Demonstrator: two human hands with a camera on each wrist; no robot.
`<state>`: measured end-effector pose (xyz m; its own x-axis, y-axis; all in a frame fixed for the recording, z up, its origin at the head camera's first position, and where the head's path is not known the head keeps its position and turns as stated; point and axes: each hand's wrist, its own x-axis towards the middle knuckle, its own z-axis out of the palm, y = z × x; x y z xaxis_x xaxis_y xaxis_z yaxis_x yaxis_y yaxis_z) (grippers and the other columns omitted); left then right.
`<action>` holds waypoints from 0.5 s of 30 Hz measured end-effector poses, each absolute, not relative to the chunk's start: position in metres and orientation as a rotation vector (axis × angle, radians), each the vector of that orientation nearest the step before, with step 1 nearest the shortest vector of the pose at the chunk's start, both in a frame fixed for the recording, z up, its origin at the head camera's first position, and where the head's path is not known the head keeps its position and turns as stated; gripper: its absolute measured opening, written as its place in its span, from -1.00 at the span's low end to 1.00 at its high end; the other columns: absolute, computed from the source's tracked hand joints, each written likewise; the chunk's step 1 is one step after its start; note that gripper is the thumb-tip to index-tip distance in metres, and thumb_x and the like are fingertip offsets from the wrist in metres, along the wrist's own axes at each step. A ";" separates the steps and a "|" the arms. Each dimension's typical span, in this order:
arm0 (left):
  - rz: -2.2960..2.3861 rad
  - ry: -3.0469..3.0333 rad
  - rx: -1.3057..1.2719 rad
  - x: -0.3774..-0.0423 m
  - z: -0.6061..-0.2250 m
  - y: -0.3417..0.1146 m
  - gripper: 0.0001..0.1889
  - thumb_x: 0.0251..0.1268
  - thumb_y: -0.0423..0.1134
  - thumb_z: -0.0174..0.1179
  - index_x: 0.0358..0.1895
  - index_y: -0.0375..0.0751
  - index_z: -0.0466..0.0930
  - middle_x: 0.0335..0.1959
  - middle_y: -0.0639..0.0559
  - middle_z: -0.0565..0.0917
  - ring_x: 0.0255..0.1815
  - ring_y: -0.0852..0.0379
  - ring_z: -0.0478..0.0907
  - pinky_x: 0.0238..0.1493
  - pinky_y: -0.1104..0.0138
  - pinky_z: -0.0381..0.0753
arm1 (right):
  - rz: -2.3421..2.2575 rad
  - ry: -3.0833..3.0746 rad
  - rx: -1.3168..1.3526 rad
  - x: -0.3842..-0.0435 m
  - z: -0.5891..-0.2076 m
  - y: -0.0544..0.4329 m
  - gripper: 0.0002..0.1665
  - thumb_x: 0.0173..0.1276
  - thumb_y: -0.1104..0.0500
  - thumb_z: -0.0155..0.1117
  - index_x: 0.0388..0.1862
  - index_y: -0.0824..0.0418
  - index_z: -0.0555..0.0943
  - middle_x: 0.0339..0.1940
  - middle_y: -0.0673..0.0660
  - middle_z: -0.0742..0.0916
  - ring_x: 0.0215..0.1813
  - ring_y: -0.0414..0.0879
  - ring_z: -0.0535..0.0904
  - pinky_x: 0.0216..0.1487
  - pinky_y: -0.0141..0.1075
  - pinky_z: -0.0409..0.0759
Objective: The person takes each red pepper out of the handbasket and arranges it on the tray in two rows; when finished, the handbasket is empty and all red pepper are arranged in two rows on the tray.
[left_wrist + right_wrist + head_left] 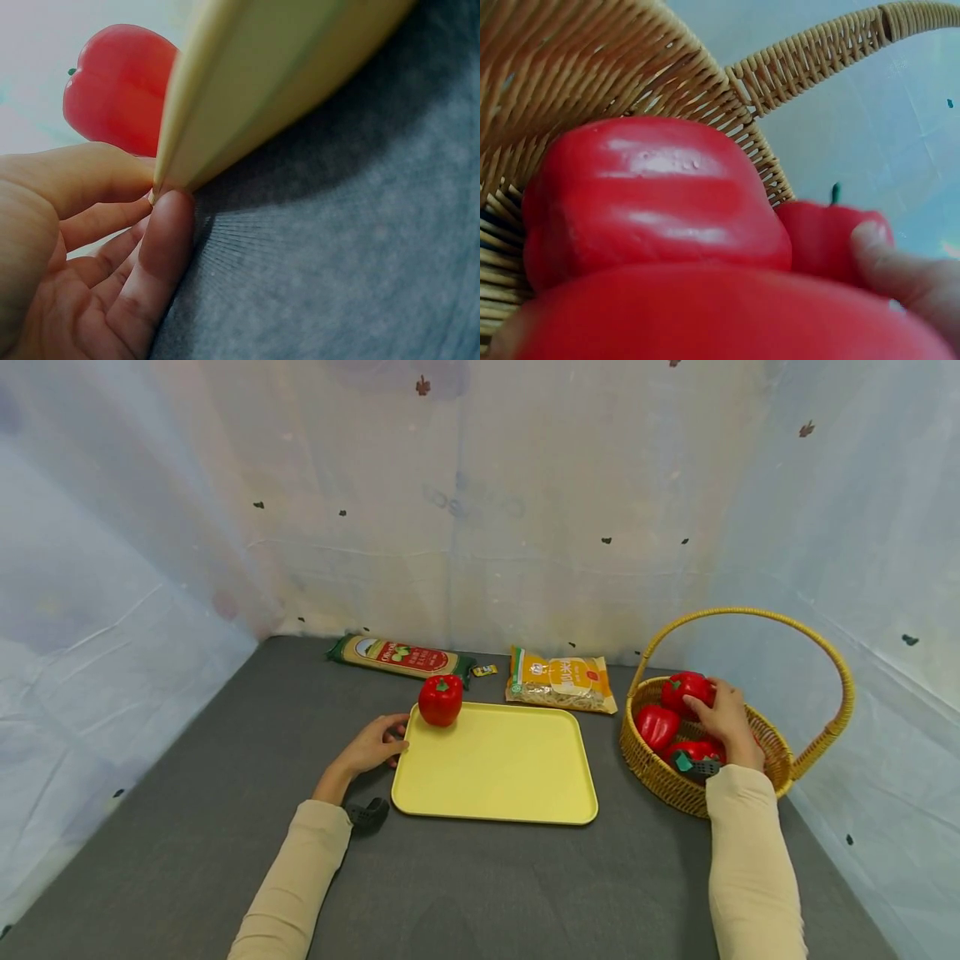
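My left hand pinches the left rim of a yellow rectangular tray; the left wrist view shows thumb and finger meeting on its edge. A red bell pepper with a green stem stands in the tray's far left corner. Over at the right, my right hand grips another red bell pepper at the far side of a wicker basket. Its thumb lies on that pepper in the right wrist view. More red peppers lie in the basket, partly hidden by my arm.
Behind the tray lie a long green-ended pasta packet, a small yellow sachet and an orange noodle bag. The basket's tall handle arches above it. Pale sheeting hangs behind the grey tabletop.
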<state>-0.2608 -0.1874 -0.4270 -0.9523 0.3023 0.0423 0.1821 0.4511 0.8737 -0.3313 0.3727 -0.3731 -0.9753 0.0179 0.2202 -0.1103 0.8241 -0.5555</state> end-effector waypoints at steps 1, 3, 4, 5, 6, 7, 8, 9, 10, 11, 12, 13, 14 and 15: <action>1.530 2.570 0.432 -0.261 -0.427 -0.187 -0.44 0.30 -0.44 0.06 0.32 -0.57 0.13 -0.01 -0.41 0.32 -0.40 -0.06 0.46 -0.42 0.18 0.62 | 0.897 -2.773 0.081 -0.331 -0.371 0.372 -0.21 0.46 0.00 -0.04 0.35 0.57 0.02 0.17 0.68 0.17 0.17 0.54 0.14 0.14 0.32 0.18; 1.537 2.562 0.423 -0.261 -0.426 -0.187 -0.43 0.30 -0.44 0.07 0.33 -0.55 0.13 0.00 -0.41 0.32 -0.39 -0.07 0.46 -0.41 0.18 0.62 | 0.943 -2.745 0.099 -0.329 -0.366 0.371 -0.18 0.46 -0.03 -0.06 0.36 0.57 0.00 0.19 0.67 0.19 0.18 0.52 0.16 0.14 0.30 0.20; 1.538 2.559 0.419 -0.261 -0.426 -0.187 -0.43 0.30 -0.44 0.07 0.33 -0.55 0.13 0.01 -0.41 0.32 -0.39 -0.07 0.45 -0.41 0.18 0.62 | 0.986 -2.728 0.111 -0.327 -0.364 0.371 -0.17 0.46 -0.04 -0.06 0.37 0.57 -0.02 0.22 0.66 0.19 0.20 0.51 0.18 0.15 0.30 0.21; 1.537 2.560 0.417 -0.261 -0.427 -0.187 -0.43 0.30 -0.44 0.07 0.33 -0.54 0.13 0.01 -0.41 0.32 -0.39 -0.07 0.45 -0.41 0.19 0.62 | 1.029 -2.713 0.122 -0.326 -0.362 0.370 -0.15 0.46 -0.05 -0.06 0.38 0.56 -0.05 0.24 0.66 0.18 0.22 0.51 0.18 0.16 0.29 0.21; 1.535 2.562 0.417 -0.261 -0.427 -0.187 -0.43 0.30 -0.44 0.07 0.33 -0.55 0.13 0.01 -0.41 0.32 -0.39 -0.07 0.45 -0.42 0.19 0.62 | 1.081 -2.702 0.130 -0.324 -0.359 0.370 -0.13 0.46 -0.07 -0.07 0.39 0.55 -0.08 0.27 0.64 0.17 0.24 0.50 0.19 0.17 0.29 0.21; 1.533 2.563 0.415 -0.261 -0.427 -0.187 -0.43 0.30 -0.44 0.07 0.33 -0.55 0.13 0.01 -0.41 0.32 -0.39 -0.07 0.45 -0.42 0.19 0.62 | 1.133 -2.690 0.141 -0.322 -0.357 0.369 -0.11 0.45 -0.07 -0.07 0.40 0.54 -0.11 0.29 0.63 0.16 0.26 0.49 0.18 0.18 0.29 0.21; 1.528 2.566 0.415 -0.261 -0.427 -0.187 -0.43 0.30 -0.44 0.07 0.33 -0.54 0.13 0.01 -0.41 0.32 -0.39 -0.07 0.46 -0.42 0.20 0.62 | 1.174 -2.687 0.141 -0.320 -0.355 0.369 -0.09 0.45 -0.10 -0.08 0.41 0.52 -0.14 0.31 0.61 0.14 0.28 0.48 0.16 0.19 0.29 0.20; 1.524 2.570 0.415 -0.261 -0.427 -0.187 -0.43 0.30 -0.44 0.07 0.33 -0.55 0.13 0.00 -0.40 0.32 -0.39 -0.07 0.45 -0.42 0.19 0.62 | 1.214 -2.682 0.145 -0.318 -0.353 0.368 -0.09 0.45 -0.11 -0.09 0.42 0.49 -0.16 0.34 0.59 0.13 0.30 0.48 0.14 0.20 0.28 0.19; 1.519 2.574 0.416 -0.261 -0.427 -0.187 -0.43 0.30 -0.44 0.07 0.33 -0.55 0.13 0.00 -0.40 0.33 -0.39 -0.07 0.46 -0.42 0.19 0.62 | 1.251 -2.676 0.154 -0.316 -0.350 0.368 -0.08 0.45 -0.11 -0.08 0.43 0.48 -0.17 0.35 0.57 0.11 0.32 0.48 0.11 0.21 0.28 0.18; 1.516 2.577 0.417 -0.261 -0.426 -0.187 -0.43 0.30 -0.44 0.07 0.33 -0.55 0.13 0.00 -0.39 0.33 -0.39 -0.08 0.46 -0.42 0.18 0.62 | 1.274 -2.673 0.159 -0.313 -0.348 0.367 -0.08 0.44 -0.12 -0.08 0.43 0.47 -0.18 0.36 0.56 0.11 0.33 0.47 0.10 0.21 0.27 0.19; 1.512 2.580 0.419 -0.260 -0.426 -0.187 -0.43 0.30 -0.43 0.07 0.33 -0.55 0.13 0.00 -0.39 0.33 -0.39 -0.08 0.46 -0.42 0.17 0.62 | 1.288 -2.672 0.167 -0.311 -0.346 0.366 -0.08 0.44 -0.13 -0.08 0.43 0.45 -0.17 0.36 0.54 0.12 0.34 0.46 0.10 0.22 0.24 0.21; 1.511 2.581 0.420 -0.260 -0.426 -0.187 -0.44 0.30 -0.43 0.07 0.33 -0.55 0.14 -0.01 -0.39 0.33 -0.39 -0.07 0.46 -0.42 0.17 0.62 | 1.297 -2.672 0.175 -0.309 -0.345 0.365 -0.08 0.44 -0.13 -0.08 0.43 0.44 -0.17 0.37 0.53 0.13 0.34 0.45 0.11 0.23 0.13 0.30; 1.510 2.583 0.422 -0.260 -0.426 -0.187 -0.44 0.30 -0.43 0.07 0.33 -0.55 0.14 -0.01 -0.39 0.34 -0.40 -0.07 0.46 -0.42 0.17 0.62 | 1.310 -2.667 0.189 -0.306 -0.343 0.363 -0.09 0.44 -0.12 -0.07 0.44 0.44 -0.16 0.37 0.52 0.14 0.33 0.43 0.13 0.22 0.03 0.37; 1.511 2.586 0.423 -0.260 -0.426 -0.187 -0.44 0.30 -0.43 0.07 0.32 -0.55 0.15 -0.01 -0.39 0.34 -0.40 -0.07 0.46 -0.42 0.16 0.62 | 1.335 -2.653 0.207 -0.304 -0.341 0.362 -0.10 0.44 -0.11 -0.06 0.43 0.43 -0.14 0.36 0.52 0.15 0.33 0.41 0.16 0.19 -0.12 0.45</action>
